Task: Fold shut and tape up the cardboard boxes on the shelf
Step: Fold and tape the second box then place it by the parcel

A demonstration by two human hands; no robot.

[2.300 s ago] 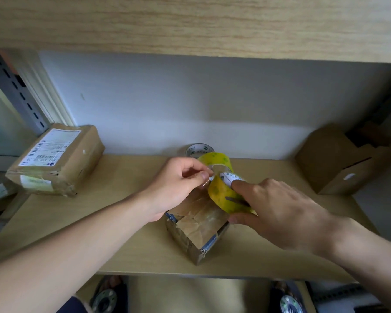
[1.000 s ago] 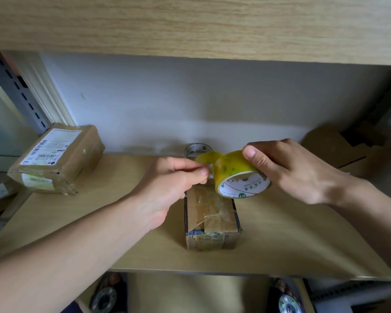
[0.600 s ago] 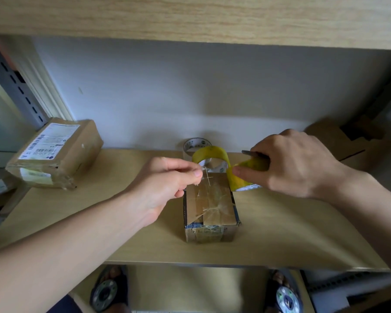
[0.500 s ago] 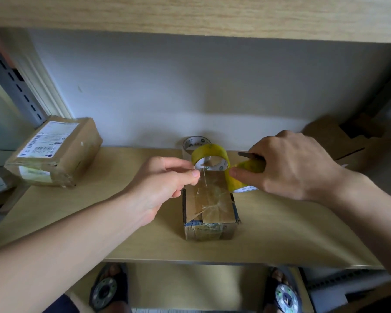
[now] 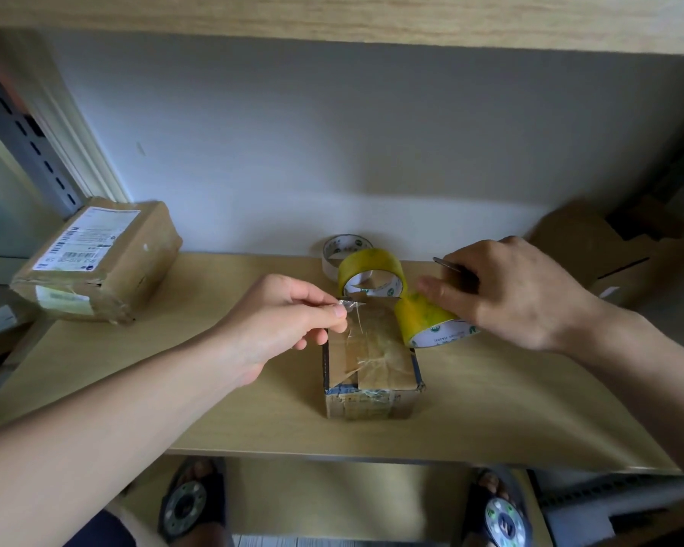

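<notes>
A small cardboard box stands mid-shelf, its top flaps folded down under clear tape. My left hand pinches the free end of a clear tape strip just above the box's far left corner. The strip runs right toward a yellow tape roll tilted at the box's far right corner. My right hand grips that roll from the right and has a thin metal blade tucked between its fingers.
A second yellow roll and a whitish roll stand behind the box near the wall. A labelled, sealed parcel lies at the left. An open brown carton sits at the right. The shelf's front edge is near.
My right hand has brought the yellow roll down and right, from above the box to its far right corner. My left hand keeps pinching the tape end.
</notes>
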